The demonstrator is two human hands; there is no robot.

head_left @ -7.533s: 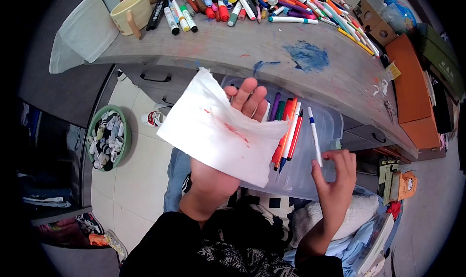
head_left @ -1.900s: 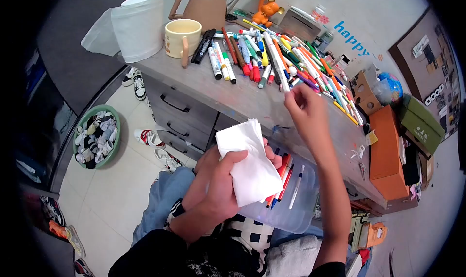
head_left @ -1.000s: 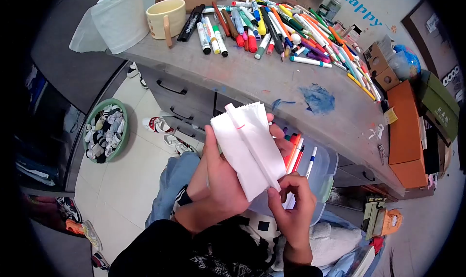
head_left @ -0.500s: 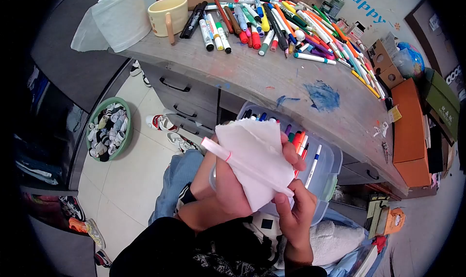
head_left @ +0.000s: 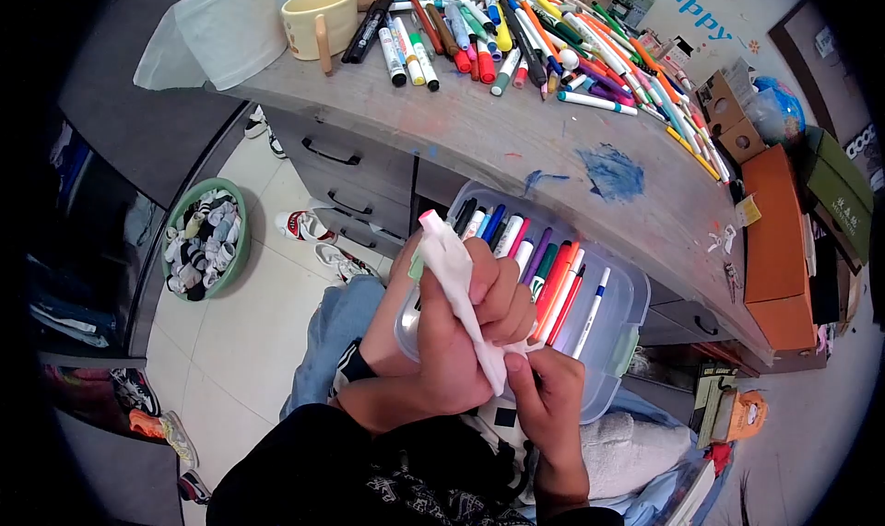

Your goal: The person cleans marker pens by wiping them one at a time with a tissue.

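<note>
A white marker with a pinkish-red end (head_left: 429, 219) slants up between my hands, wrapped in a white tissue (head_left: 449, 266). My left hand (head_left: 461, 328) is closed around the wrapped marker, fingers folded over the tissue. At the lower end, my right hand (head_left: 553, 388) pinches a corner of the tissue between thumb and fingers. Most of the marker's body is hidden under the tissue. Just beyond my hands, a clear plastic box (head_left: 604, 342) holds a row of several markers (head_left: 558, 286) in different colours.
The grey desk (head_left: 415, 125) carries a big heap of markers (head_left: 553, 51), a yellow mug (head_left: 318, 19) and a white tissue pack (head_left: 226, 33). An orange box (head_left: 779, 249) stands at the right. On the floor are a green basin (head_left: 241, 249) of socks and several shoes.
The tissue, spread flat under the marker before, is now folded around it. My left fingers have closed over it, and the marker has tilted more upright.
</note>
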